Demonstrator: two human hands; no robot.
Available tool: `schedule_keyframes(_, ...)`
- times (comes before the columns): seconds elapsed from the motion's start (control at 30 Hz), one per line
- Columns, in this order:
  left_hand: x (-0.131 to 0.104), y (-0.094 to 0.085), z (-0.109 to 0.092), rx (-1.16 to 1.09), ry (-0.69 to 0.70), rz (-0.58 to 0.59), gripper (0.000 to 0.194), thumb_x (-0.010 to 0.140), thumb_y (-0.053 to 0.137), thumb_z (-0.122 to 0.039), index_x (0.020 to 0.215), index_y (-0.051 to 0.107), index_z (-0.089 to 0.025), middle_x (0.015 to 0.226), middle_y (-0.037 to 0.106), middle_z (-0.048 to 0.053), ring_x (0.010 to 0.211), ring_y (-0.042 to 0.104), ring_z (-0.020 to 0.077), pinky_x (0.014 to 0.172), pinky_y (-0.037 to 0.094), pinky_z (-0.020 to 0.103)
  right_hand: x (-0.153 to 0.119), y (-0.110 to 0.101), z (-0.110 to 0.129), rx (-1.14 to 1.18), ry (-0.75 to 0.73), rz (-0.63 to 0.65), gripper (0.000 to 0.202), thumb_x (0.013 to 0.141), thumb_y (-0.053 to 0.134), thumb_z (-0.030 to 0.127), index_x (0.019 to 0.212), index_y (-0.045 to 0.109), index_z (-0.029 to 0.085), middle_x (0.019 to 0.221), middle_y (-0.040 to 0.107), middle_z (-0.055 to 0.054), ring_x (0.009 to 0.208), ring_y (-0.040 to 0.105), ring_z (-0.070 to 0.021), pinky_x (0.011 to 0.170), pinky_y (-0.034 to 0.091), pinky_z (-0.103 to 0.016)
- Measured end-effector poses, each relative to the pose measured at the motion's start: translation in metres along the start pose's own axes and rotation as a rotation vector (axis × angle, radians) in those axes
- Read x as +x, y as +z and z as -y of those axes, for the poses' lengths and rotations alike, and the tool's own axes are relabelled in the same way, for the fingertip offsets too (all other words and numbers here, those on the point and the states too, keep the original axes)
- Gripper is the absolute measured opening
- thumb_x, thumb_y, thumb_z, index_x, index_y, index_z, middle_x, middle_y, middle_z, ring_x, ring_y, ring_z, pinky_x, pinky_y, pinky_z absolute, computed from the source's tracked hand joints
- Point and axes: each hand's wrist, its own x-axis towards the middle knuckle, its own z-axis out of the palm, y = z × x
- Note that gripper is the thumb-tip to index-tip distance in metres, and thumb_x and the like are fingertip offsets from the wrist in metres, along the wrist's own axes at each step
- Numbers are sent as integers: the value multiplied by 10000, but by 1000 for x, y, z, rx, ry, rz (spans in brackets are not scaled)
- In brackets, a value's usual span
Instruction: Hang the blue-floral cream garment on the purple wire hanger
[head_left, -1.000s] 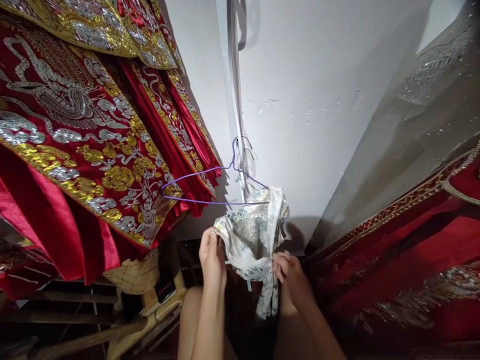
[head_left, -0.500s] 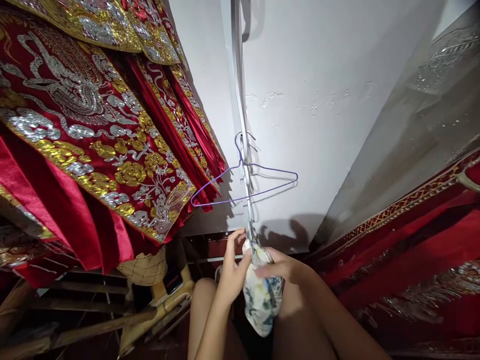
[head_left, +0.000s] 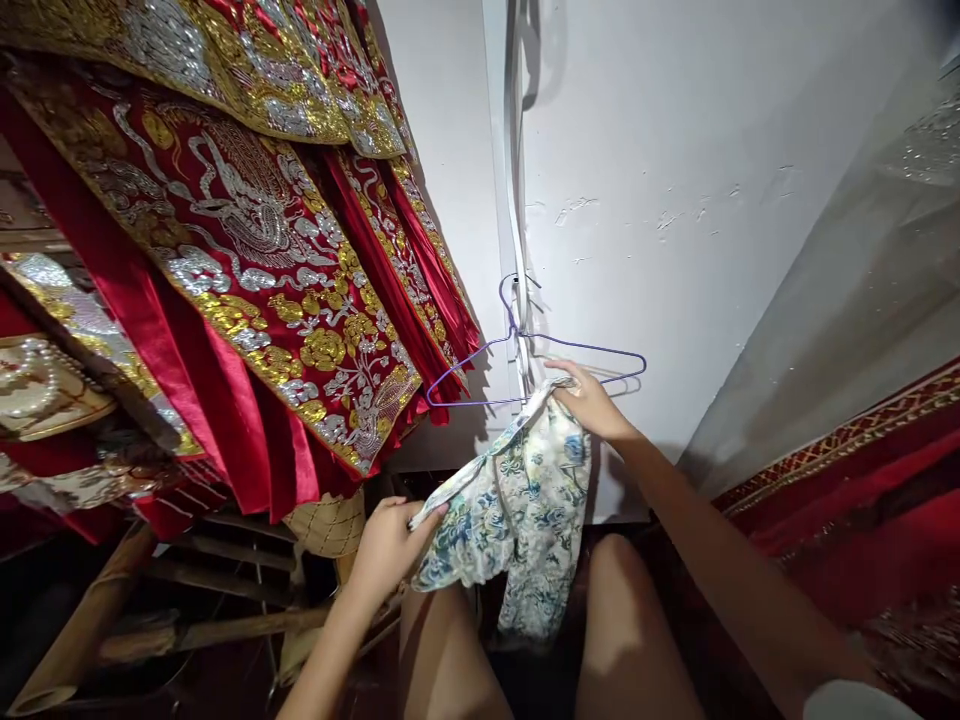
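Observation:
A pair of white floral trousers (head_left: 525,485) with blue and green flowers is stretched out between my hands, waistband up and legs hanging down. My left hand (head_left: 397,540) pinches the waistband at its lower left end. At the raised right end, my right hand (head_left: 583,392) grips the same band, with some fingers extended near the hanger. Just behind, a purple wire hanger (head_left: 476,358) hangs from a white strip (head_left: 516,185) against the wall. The trousers and my right hand cover part of its lower bar.
Red costumes with gold and silver sequins (head_left: 322,345) hang close on the left. Bamboo poles (head_left: 90,625) and a woven basket (head_left: 326,522) sit below them. A white wall (head_left: 645,130) stands ahead; red embroidered cloth (head_left: 862,490) lies to the right.
My hands have moved apart, left hand down and left, right hand up and right. The bunched trousers are now spread open and raised in front of the hanger. The view has shifted left.

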Motion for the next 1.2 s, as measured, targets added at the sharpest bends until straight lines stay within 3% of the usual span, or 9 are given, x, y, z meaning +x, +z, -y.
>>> schedule_keyframes(0.2,29,-7,-2,254,-14,52,536,961,335,-463,706,708,-174,785,740,172,844,683,338,851,465,425,-23,-17,-6,-92,93,168,120,736,568,256,718,655,176,682,619,-2,665,548,-175,609,373,-265)
schedule_keyframes(0.37,62,-8,-3,-88,127,-228,423,941,344,-384,1019,698,-166,1161,726,155,1122,653,300,995,476,427,-41,-36,17,-55,89,210,59,697,561,203,701,616,182,646,552,30,630,488,-145,559,318,-248)
schedule_keyframes(0.63,115,-30,-50,-391,176,-431,218,853,543,-319,1006,626,-188,1085,725,86,1045,667,258,943,499,376,-48,-23,23,-10,116,233,155,768,510,255,625,488,199,598,425,42,587,406,-124,542,297,-249)
schedule_keyframes(0.7,123,-36,-55,-403,238,-433,308,857,557,-300,1130,641,-185,1056,738,75,1021,679,247,943,503,369,-53,-23,20,-19,84,224,107,769,511,236,765,609,195,671,539,23,638,484,-145,588,363,-252)
schedule_keyframes(0.77,127,-42,-54,-397,271,-415,337,880,554,-317,1155,685,-175,1076,752,80,1024,686,250,957,504,372,-54,-31,15,-36,69,113,381,751,534,210,1115,650,217,783,639,7,690,557,-168,633,427,-259)
schedule_keyframes(0.83,127,-47,-51,-397,279,-395,340,890,571,-354,1119,731,-160,1116,759,90,1041,692,262,971,506,373,-48,-47,8,-66,78,-70,733,733,569,199,1454,444,233,822,678,1,688,598,-185,648,473,-274)
schedule_keyframes(0.9,124,-53,-49,-427,276,-362,363,888,602,-389,1121,749,-152,1136,762,92,1059,695,270,975,512,369,-35,-67,0,-129,81,-172,863,734,584,201,1552,310,198,858,708,-28,723,638,-209,691,514,-306)
schedule_keyframes(1.07,117,-64,-58,-497,250,-315,333,862,660,-422,1019,791,-159,1060,785,76,1014,712,271,937,536,348,-2,-95,-12,-340,16,-70,716,794,560,218,1502,456,191,1178,713,-118,1013,676,-271,905,527,-398)
schedule_keyframes(1.2,117,-73,-61,-484,261,-331,306,871,649,-422,956,794,-166,988,789,64,929,715,251,845,544,323,9,-96,-7,-365,-30,-24,391,807,555,255,1148,734,188,1022,753,-96,993,682,-276,886,522,-375)
